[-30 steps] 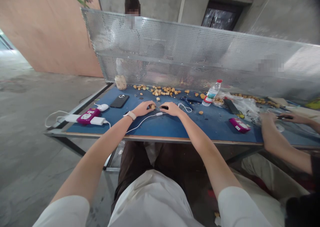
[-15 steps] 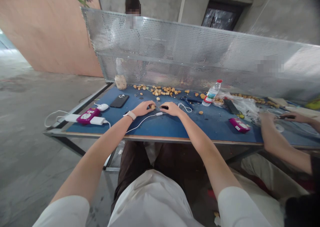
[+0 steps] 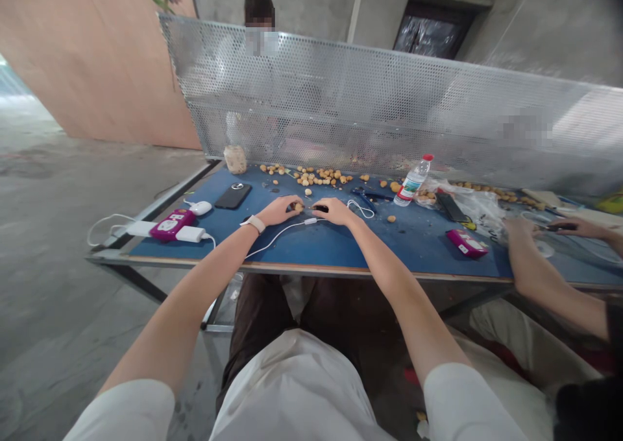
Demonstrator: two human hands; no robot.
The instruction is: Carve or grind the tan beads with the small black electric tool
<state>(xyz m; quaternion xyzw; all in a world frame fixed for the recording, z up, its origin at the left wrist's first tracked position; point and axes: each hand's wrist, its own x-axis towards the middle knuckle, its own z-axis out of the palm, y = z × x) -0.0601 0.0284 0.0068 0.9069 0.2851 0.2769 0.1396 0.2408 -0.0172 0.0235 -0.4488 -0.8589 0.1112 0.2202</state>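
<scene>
My left hand (image 3: 279, 211), with a pale band on the wrist, is closed round a small tan lump (image 3: 298, 207), like the round ones piled behind it. Facing it, my right hand (image 3: 337, 211) pinches a small dark tool (image 3: 320, 208) whose thin tip points at the lump. The fingers cover most of the tool, so its kind is unclear. A white cable (image 3: 282, 229) with a small inline piece (image 3: 310, 221) crosses the blue tabletop (image 3: 311, 253) just below both hands.
Several tan lumps (image 3: 321, 177) lie along a perforated metal screen (image 3: 370, 104). A phone (image 3: 233, 196), a purple pack (image 3: 173, 225) with white chargers, pliers (image 3: 372, 198), a water bottle (image 3: 413, 181) and another purple pack (image 3: 466, 243) are around. At right, a co-worker's hands (image 3: 523, 233) work.
Both hands stay in nearly the same place, the lump and tool still held. Only a very slight shift of the fingers and the lump shows.
</scene>
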